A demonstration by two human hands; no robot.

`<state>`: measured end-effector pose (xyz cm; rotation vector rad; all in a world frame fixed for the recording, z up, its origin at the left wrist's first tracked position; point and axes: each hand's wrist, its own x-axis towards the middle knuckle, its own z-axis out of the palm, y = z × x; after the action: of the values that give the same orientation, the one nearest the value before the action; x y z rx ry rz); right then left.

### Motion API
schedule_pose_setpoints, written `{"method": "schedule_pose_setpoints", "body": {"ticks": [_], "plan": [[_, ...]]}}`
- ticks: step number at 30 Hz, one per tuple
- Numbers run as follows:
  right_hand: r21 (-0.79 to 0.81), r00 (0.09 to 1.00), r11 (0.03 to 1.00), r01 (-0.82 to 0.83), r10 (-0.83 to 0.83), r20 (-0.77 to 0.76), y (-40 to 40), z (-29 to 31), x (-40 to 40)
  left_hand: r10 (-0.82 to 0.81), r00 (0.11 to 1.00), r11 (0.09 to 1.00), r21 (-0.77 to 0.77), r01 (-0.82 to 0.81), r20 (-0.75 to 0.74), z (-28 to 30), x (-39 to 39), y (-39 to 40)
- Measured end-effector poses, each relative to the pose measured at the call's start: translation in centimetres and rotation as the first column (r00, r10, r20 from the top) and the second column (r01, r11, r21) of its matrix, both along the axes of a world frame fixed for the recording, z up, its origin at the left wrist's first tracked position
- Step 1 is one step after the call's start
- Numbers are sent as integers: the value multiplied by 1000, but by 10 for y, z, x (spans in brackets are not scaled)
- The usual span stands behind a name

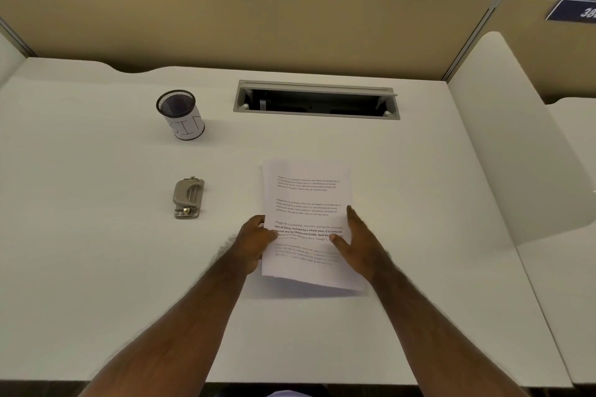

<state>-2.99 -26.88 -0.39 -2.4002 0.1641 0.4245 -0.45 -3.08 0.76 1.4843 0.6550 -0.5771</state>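
A thin stack of printed white sheets [309, 200] is lifted at its near end above the white desk [96, 251], its far end close to the surface. My left hand [256, 242] grips the stack's left edge, thumb on top and fingers curled under. My right hand [358, 242] holds the right edge with straight fingers along the side and the thumb pressed on the page. A grey hole punch [188, 197] lies on the desk to the left of the sheets.
A black mesh cup [180, 114] wrapped in a paper label reading "BIN" stands at the back left. An open cable hatch [317, 101] sits at the back centre. A tan partition [258, 19] backs the desk, and a white side divider [516, 138] rises on the right.
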Motion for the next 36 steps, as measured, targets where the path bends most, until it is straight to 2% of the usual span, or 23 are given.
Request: {"method": "schedule_pose_setpoints", "body": {"ticks": [3, 5, 7, 8, 10, 11, 15, 20, 26, 30, 36], "plan": [[101, 974, 969, 225, -227, 4, -12, 10, 15, 23, 999, 989, -144, -29, -45, 2, 1, 8], [202, 933, 912, 356, -333, -137, -23, 14, 23, -1, 999, 982, -191, -10, -55, 3, 1, 14], [379, 881, 811, 446, -323, -346, -31, 14, 27, -32, 997, 969, -246, 14, -71, 1, 2, 19], [486, 854, 727, 485, -273, -443, -34, 14, 26, -52, 996, 962, -272, 29, -79, 1, 1, 20], [617, 828, 589, 522, -178, -531, -34, 19, 23, -104, 992, 943, -323, 75, -73, -1, 1, 22], [636, 834, 577, 512, -156, -530, -34, 20, 22, -130, 990, 937, -335, 104, -56, -1, 1, 22], [589, 906, 702, 402, -212, -366, -27, 30, 23, -148, 989, 939, -310, 147, 21, 4, 5, 24], [718, 955, 633, 289, -240, -172, -19, 61, 25, 3, 975, 940, -333, 73, 221, 33, 24, 24], [725, 966, 671, 158, -259, 29, -8, 94, 31, 61, 870, 965, -251, 74, 489, 87, 46, 22], [720, 961, 683, 126, -263, 82, -7, 102, 35, 9, 810, 975, -184, 123, 586, 107, 50, 24], [742, 966, 656, 134, -254, 50, -4, 100, 33, -133, 796, 978, -54, 204, 590, 101, 41, 18]]}}
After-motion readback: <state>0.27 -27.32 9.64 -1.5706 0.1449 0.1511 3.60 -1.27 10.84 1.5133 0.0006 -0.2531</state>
